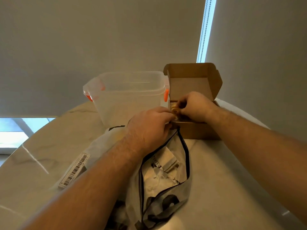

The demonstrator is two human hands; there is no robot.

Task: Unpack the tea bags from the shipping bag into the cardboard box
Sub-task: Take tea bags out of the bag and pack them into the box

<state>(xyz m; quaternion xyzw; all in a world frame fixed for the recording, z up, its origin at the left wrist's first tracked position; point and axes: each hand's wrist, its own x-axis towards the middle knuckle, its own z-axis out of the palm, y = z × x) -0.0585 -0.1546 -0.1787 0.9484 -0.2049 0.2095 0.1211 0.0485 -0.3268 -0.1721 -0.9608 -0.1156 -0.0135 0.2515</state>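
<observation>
A brown cardboard box (199, 131) stands open on the table, its lid (191, 80) tilted up behind it. Over its near left corner my left hand (149, 127) and my right hand (194, 105) meet, both pinching a small yellowish tea bag (174, 112). The inside of the box is mostly hidden by my right hand. In front of the box lies the pale shipping bag (159, 176), its black-edged mouth gaping toward the box, with several light packets showing inside. My left forearm crosses over the bag.
A clear plastic tub (129, 100) with orange clips stands left of the box. A barcode label (74, 170) lies on the bag's left flap. The round marble table (232, 180) curves away at left and right; roller blinds hang behind.
</observation>
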